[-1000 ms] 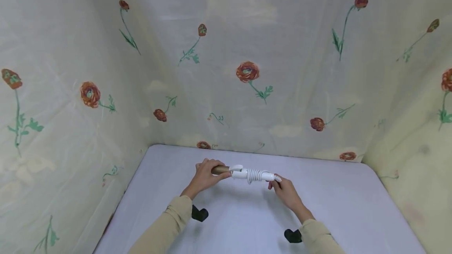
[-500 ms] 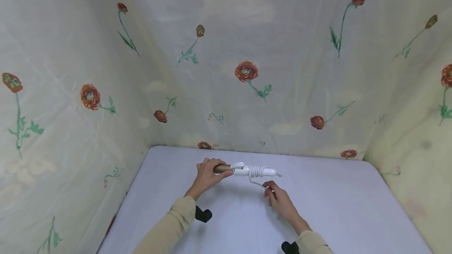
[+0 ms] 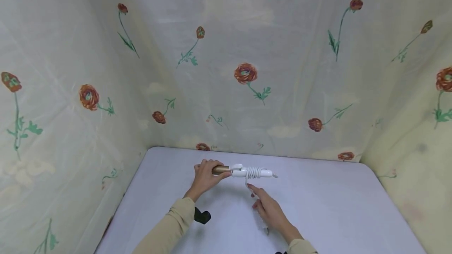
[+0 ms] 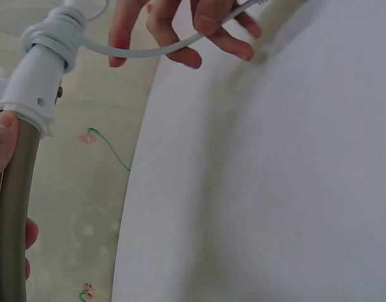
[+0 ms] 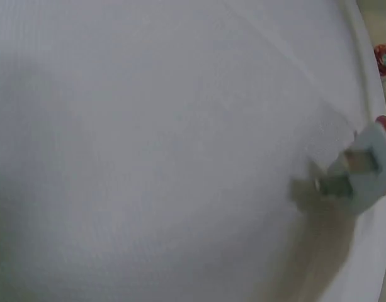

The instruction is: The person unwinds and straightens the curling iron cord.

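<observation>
My left hand [image 3: 206, 177] grips the brownish-gold barrel [image 3: 220, 169] of a curling iron, held level above the table. Its white handle [image 4: 34, 82] points right, with the white power cord [image 3: 253, 173] wound round it in several coils. From the coils a loose length of cord [image 4: 142, 53] runs down to my right hand [image 3: 270, 209], below and right of the handle. In the left wrist view the thumb lies over the cord against curled fingers [image 4: 174, 53]. The cord's plug [image 5: 363, 170], blurred, hangs below the right hand with its prongs showing.
A white-covered table [image 3: 325, 199] with rounded far corners lies under both hands. Pale curtains [image 3: 282, 89] printed with red flowers enclose it at the back and both sides. A dark heart-shaped piece [image 3: 202, 216] shows beside the left sleeve.
My right hand has left the handle's tip, taken the cord and moved down and left with it. A loose length now hangs from the coils. The left hand stays nearly in place.
</observation>
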Demonstrator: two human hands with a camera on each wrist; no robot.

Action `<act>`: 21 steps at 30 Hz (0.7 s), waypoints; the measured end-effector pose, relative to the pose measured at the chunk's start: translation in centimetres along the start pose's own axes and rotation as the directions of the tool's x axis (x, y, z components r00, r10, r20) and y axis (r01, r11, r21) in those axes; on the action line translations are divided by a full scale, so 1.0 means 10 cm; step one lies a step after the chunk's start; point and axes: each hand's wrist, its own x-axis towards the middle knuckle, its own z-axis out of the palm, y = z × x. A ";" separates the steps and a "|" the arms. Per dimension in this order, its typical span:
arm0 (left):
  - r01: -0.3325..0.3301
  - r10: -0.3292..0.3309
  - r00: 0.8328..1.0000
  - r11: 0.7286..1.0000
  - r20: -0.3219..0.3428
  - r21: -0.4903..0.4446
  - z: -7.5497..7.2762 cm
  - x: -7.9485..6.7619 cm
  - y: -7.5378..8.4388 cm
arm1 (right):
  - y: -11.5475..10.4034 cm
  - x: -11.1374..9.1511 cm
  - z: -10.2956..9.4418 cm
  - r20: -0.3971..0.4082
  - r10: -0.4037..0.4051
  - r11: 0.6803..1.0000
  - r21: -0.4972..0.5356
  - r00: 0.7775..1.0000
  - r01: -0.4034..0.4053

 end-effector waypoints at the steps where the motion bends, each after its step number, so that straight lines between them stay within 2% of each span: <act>1: 0.000 0.000 1.000 1.000 0.000 0.006 0.00 0.00 0.00 | -0.01 -0.01 0.01 -0.024 -0.018 0.999 -0.030 1.000 0.017; 3: 0.005 -0.005 1.000 1.000 0.006 0.010 0.00 0.00 0.00 | -0.03 -0.02 0.03 -0.065 -0.035 0.997 -0.077 0.997 0.030; 7: 0.010 -0.010 1.000 1.000 0.015 0.022 0.00 -0.01 0.02 | -0.12 -0.03 0.01 -0.063 0.030 0.998 -0.057 0.998 -0.034; 10: -0.010 0.009 1.000 1.000 0.022 0.025 0.03 -0.01 0.05 | -0.17 -0.03 -0.02 -0.069 0.053 0.998 -0.039 0.996 -0.056; 13: -0.030 0.029 0.999 0.999 0.021 0.020 0.04 -0.03 0.07 | -0.21 -0.01 -0.03 -0.105 0.030 0.999 -0.024 0.994 -0.033; 16: -0.029 0.028 0.999 0.999 0.021 0.017 0.05 -0.05 0.09 | -0.23 0.02 -0.04 -0.137 -0.025 0.999 -0.024 0.990 0.022; 19: -0.017 0.016 1.000 1.000 0.021 0.019 0.08 -0.06 0.11 | -0.23 0.02 -0.06 -0.132 -0.056 0.998 -0.023 0.990 0.054; 21: -0.013 0.013 1.000 1.000 0.024 0.018 0.11 -0.06 0.14 | -0.22 0.01 -0.09 -0.115 -0.049 0.999 0.001 0.992 0.049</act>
